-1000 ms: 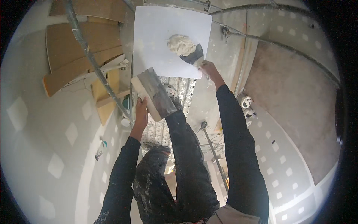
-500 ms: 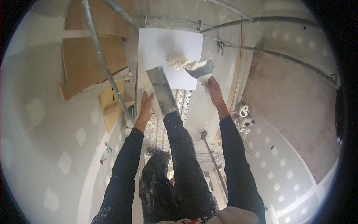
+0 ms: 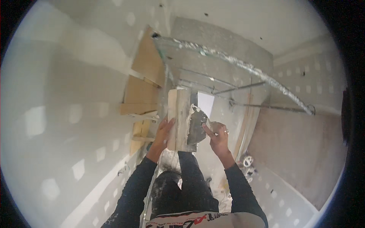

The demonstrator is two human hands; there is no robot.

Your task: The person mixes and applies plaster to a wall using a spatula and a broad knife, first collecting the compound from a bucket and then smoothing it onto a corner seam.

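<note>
My left hand (image 3: 162,136) grips a wide plastering blade (image 3: 177,121) by its long pale wooden back, held upright before me. In my right hand (image 3: 218,140) is a putty knife (image 3: 197,124), its dark fan-shaped blade laid against the wide blade's metal face. A finger of that hand stretches along the knife. Off-white joint compound (image 3: 195,109) clings to the putty knife's upper edge and corner. Behind the tools, part of a white board (image 3: 205,102) shows; the rest of it is hidden.
Scaffold tubes cross ahead, with a plaster-crusted rail (image 3: 235,62) nearest. Plasterboard walls with filled patches (image 3: 78,169) rise on both sides. Cardboard sheets (image 3: 141,95) lean at the left, a large brown panel (image 3: 292,144) at the right. Rolls of tape (image 3: 248,161) lie lower right.
The putty knife has left the compound on the white board and come against the wide blade, which has turned more upright. My view has tilted up, bringing the near rail into sight.
</note>
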